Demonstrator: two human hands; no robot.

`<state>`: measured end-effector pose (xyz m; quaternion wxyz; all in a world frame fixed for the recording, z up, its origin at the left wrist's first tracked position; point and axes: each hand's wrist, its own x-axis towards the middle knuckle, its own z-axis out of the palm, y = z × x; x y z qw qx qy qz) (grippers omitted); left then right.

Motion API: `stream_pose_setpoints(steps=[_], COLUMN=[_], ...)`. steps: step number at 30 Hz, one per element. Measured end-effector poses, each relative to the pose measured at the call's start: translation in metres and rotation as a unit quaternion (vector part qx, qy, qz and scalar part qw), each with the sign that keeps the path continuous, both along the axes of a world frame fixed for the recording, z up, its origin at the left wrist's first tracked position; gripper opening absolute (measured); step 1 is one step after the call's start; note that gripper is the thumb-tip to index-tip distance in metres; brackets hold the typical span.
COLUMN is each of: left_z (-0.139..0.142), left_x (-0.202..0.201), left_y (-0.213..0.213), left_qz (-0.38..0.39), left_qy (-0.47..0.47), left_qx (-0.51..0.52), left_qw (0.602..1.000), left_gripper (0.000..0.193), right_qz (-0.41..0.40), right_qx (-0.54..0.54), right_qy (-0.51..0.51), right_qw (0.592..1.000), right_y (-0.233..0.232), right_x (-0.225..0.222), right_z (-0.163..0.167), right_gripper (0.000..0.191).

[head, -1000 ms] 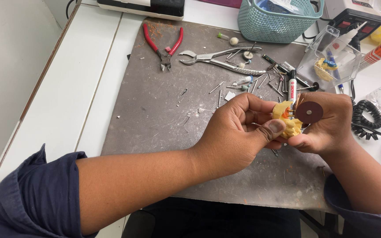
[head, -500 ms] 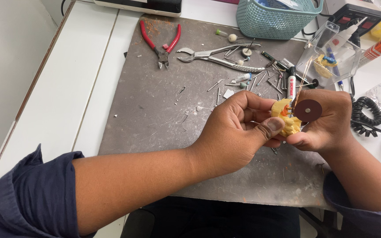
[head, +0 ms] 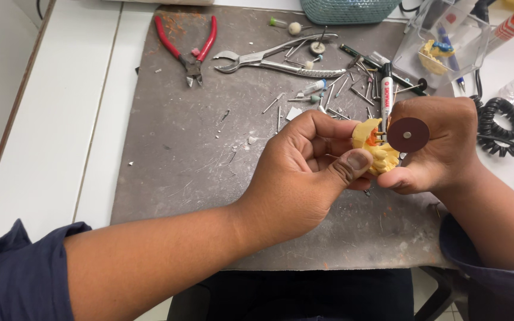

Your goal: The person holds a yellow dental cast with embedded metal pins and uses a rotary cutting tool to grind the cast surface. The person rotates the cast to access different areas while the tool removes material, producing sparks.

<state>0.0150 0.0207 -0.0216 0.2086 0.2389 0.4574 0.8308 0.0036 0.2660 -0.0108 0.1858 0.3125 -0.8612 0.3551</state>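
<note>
A small yellow dental cast (head: 373,148) with an orange patch is pinched between the thumb and fingers of my left hand (head: 304,175), above a grey work mat (head: 197,154). My right hand (head: 438,145) grips a thin rotary tool, mostly hidden in the fist, whose brown round cutting disc (head: 408,134) sits right against the cast. Both hands touch around the cast, at the right of the mat.
Red-handled cutters (head: 187,49) and metal pliers (head: 275,61) lie at the back of the mat, with several burs, pins and a marker pen (head: 386,95). A clear plastic box (head: 447,44), a teal basket (head: 352,10) and a black coiled cord (head: 498,125) stand to the right.
Both hands keep their hold on the cast and the disc tool, with only small shifts. The view has tilted slightly, so the tools sit higher in the picture.
</note>
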Motion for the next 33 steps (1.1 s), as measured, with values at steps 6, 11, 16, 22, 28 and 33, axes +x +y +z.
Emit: stream_pose_setpoints(steps=[6,11,16,22,28,33], left_z=[0.0021,0.003,0.005,0.0034,0.0046,0.0039], left_x=[0.0006,0.0004,0.0004,0.0002,-0.0002,-0.0001], left_y=[0.0,-0.0028,-0.003,-0.0026,-0.0028,-0.0032], left_qz=[-0.001,-0.001,0.0,0.006,0.004,0.002], left_qy=[-0.003,0.006,0.001,0.006,0.012,0.003], left_qx=[0.004,-0.017,-0.023,-0.018,-0.022,-0.018], left_qw=[1.0,1.0,1.0,1.0,1.0,1.0], left_gripper=[0.029,0.029,0.03,0.03,0.029,0.029], right_qz=[0.003,-0.011,-0.013,-0.013,-0.011,-0.014], right_qx=[-0.002,0.012,0.011,0.019,0.008,0.007], right_qy=[-0.001,0.011,0.002,0.013,0.006,0.002], right_qw=[1.0,1.0,1.0,1.0,1.0,1.0], right_y=[0.0008,0.0019,0.0017,0.0006,-0.0019,-0.003], right_x=[-0.0013,-0.0024,-0.0021,-0.0021,-0.0016,-0.0017], right_z=[-0.0017,-0.0028,-0.0029,-0.0018,-0.0003,0.0005], right_gripper=[0.075,0.078,0.078,0.079,0.079,0.079])
